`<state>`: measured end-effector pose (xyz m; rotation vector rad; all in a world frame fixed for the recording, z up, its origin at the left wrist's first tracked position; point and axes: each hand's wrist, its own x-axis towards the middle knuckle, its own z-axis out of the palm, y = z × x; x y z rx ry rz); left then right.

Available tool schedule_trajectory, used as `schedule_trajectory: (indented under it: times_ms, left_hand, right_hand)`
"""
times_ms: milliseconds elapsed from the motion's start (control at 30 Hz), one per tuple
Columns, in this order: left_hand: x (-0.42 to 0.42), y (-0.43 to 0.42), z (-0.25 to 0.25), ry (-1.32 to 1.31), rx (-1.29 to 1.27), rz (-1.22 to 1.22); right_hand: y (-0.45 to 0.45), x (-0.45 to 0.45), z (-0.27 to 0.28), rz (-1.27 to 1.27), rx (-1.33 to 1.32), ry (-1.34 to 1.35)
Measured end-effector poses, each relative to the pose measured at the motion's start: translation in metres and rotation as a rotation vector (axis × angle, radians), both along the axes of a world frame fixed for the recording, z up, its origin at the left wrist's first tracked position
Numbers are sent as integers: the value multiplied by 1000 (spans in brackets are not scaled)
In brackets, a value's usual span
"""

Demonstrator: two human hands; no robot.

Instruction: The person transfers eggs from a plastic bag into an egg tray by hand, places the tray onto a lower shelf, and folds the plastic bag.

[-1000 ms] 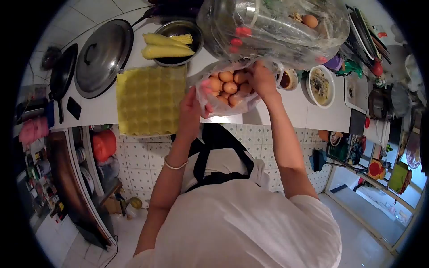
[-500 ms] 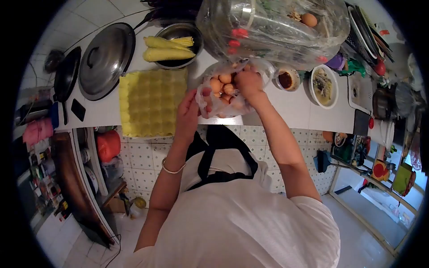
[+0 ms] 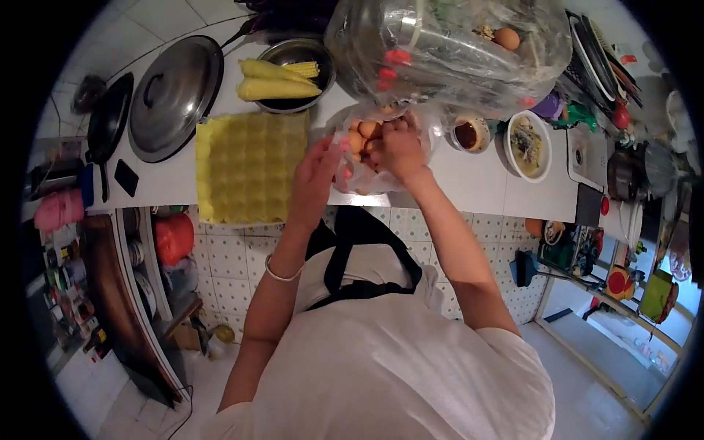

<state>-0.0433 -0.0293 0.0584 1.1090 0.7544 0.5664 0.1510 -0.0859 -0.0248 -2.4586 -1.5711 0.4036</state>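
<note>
A thin clear plastic bag (image 3: 364,178) of brown eggs (image 3: 370,130) lies on the counter in front of me, its mouth spread. My left hand (image 3: 315,176) pinches the bag's left edge. Inside the bag, my right hand (image 3: 402,152) has its fingers curled down among the eggs, with the thumb against one; the fingertips are partly hidden. Just left of my left hand is a yellow egg tray (image 3: 253,169) with rows of bare hollows.
Behind the tray, a metal bowl (image 3: 328,73) holds peeled corn-like yellow vegetables (image 3: 275,89). A pot lid (image 3: 176,99) and a phone (image 3: 126,177) lie left. A large plastic-covered bundle (image 3: 447,55) stands behind the bag. Right are a sauce cup (image 3: 469,135) and a white bowl (image 3: 544,158) of food.
My right hand has shifted slightly left and toward me within the bag, its fingers now over the nearer eggs. My left hand stays at the bag's edge, a little adjusted.
</note>
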Motion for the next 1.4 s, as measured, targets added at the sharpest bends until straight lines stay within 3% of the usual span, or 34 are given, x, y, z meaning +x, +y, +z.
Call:
schedule_trajectory:
  times_ms: [67, 167, 300, 400, 500, 533, 567, 600, 633, 667, 700, 767, 800, 867, 900, 933, 1000, 1033, 1100, 1133, 1200, 1300, 1333, 1400]
  left_hand:
    - [5, 1, 11, 35, 34, -1]
    - [5, 6, 9, 122, 194, -14]
    - [4, 8, 15, 263, 296, 10]
    - [5, 10, 16, 355, 346, -4]
    - [7, 11, 21, 349, 371, -11]
    - [10, 12, 25, 393, 566, 12]
    - [13, 14, 30, 434, 762, 35]
    - [17, 16, 38, 433, 763, 33]
    - [24, 19, 47, 427, 930, 11]
    - [30, 21, 55, 418, 1098, -13]
    - [37, 21, 61, 417, 1100, -14]
    - [53, 16, 67, 139, 1129, -209]
    - [65, 15, 59, 136, 1130, -214]
    - [89, 15, 26, 495, 1191, -674]
    - [92, 17, 19, 494, 1194, -678]
    - [96, 19, 13, 446, 855, -702]
    - [103, 21, -16, 390, 524, -716]
    - [104, 21, -47, 299, 204, -569]
    - [97, 25, -57, 209, -108, -418]
    - [88, 26, -59, 375, 618, -502]
    - [85, 27, -63, 517, 1356, -545]
    - [87, 25, -74, 608, 1296, -497]
    - [90, 24, -81, 487, 879, -410]
    - [91, 20, -84, 361, 462, -316]
  right_hand:
    - [7, -13, 12, -144, -140, -42]
    - [11, -16, 21, -79, -226, -37]
    - [8, -15, 18, -106, -197, -88]
    - [-11, 1, 37, -63, -26, -87]
    - [-29, 16, 60, -119, 271, 586]
    - [-38, 17, 73, -120, 271, 586]
    - [-48, 16, 87, -245, 282, 903]
    - [-60, 16, 98, -373, 290, 1219]
    - [-73, 13, 107, -373, 291, 1219]
    - [-87, 10, 114, -386, 380, 1394]
    - [-99, 8, 119, -395, 472, 1566]
    - [-124, 2, 116, -400, 554, 1649]
    - [-134, 2, 112, -400, 636, 1730]
    - [-147, 2, 106, -344, 636, 1840]
    - [-151, -1, 106, -369, 636, 1879]
    - [-154, -3, 105, -391, 637, 1917]
    - [-156, -8, 102, -396, 655, 1873]
    - [-158, -11, 101, -405, 662, 1831]
    - [-159, -16, 103, -416, 657, 1809]
    - [-160, -18, 104, -427, 643, 1788]
    - [-160, -19, 102, -432, 633, 1788]
    - [-159, -19, 101, -430, 615, 1757]
    - [-157, -18, 101, -423, 609, 1727]
    - [-154, -18, 104, -422, 597, 1702]
